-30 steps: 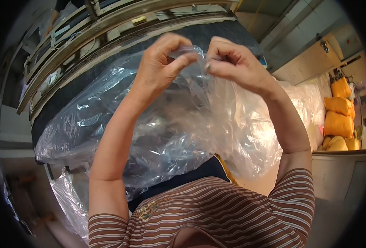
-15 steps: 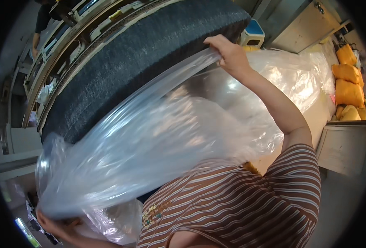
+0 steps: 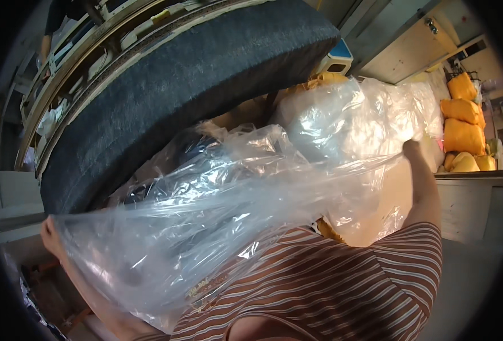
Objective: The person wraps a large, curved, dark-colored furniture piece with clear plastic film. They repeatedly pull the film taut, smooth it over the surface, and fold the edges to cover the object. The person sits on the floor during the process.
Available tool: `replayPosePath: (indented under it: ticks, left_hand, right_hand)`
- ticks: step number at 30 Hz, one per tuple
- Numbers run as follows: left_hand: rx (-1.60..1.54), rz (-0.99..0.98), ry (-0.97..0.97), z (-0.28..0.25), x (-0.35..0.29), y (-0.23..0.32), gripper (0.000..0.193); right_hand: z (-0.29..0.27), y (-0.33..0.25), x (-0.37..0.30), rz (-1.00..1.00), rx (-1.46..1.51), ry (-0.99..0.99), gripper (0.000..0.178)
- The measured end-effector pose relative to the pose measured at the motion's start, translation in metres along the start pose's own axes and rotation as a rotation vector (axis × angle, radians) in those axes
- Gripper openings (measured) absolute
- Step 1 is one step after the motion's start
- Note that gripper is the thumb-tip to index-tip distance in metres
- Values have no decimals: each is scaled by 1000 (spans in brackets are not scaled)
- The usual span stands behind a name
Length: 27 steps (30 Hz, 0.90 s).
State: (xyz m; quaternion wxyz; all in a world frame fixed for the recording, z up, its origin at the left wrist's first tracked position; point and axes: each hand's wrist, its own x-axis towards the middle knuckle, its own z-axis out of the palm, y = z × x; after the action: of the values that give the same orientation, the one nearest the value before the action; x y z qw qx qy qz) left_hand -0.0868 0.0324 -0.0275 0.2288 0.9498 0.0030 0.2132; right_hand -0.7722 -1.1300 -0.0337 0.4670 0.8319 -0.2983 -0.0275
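clear, creased plastic film [image 3: 234, 204] was best held taut; pinched by left hand [image 3: 50, 236], nine o'clock; right hand [image 3: 413, 150], three o'clock, fingers indistinct

We seem to be in a workshop: a long dark cloth-covered bench [image 3: 206, 74] lies beside a frame of rails [image 3: 72, 108], orange bundles [image 3: 463, 136] sit stacked at right, clear plastic sheeting [image 3: 251, 199] spreads before us, and another person's arm [image 3: 46, 48] shows beyond the rails

- Warm light at right on the packs [image 3: 463, 138]; left side dim.
- White glare streaks the plastic [image 3: 206, 236], blurred in its middle.
- Shadow beneath the table [image 3: 189, 77].
- Fisheye bends straight edges; corners go black.
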Motion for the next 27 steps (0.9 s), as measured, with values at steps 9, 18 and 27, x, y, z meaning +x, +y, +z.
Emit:
replayPosePath:
  ticks: [9, 18, 27]
  left_hand:
    - [199, -106, 21, 8, 130, -21, 44]
    - [-104, -228, -162, -16, 77, -45, 37]
    - [-330, -383, -143, -32, 80, 38, 44]
  right_hand:
    - [-339, -24, 360, 393, 2314, 648, 21]
    - [-346, -256, 362, -259, 1247, 309, 46]
    - [-366, -280, 413, -245, 1520, -19, 54]
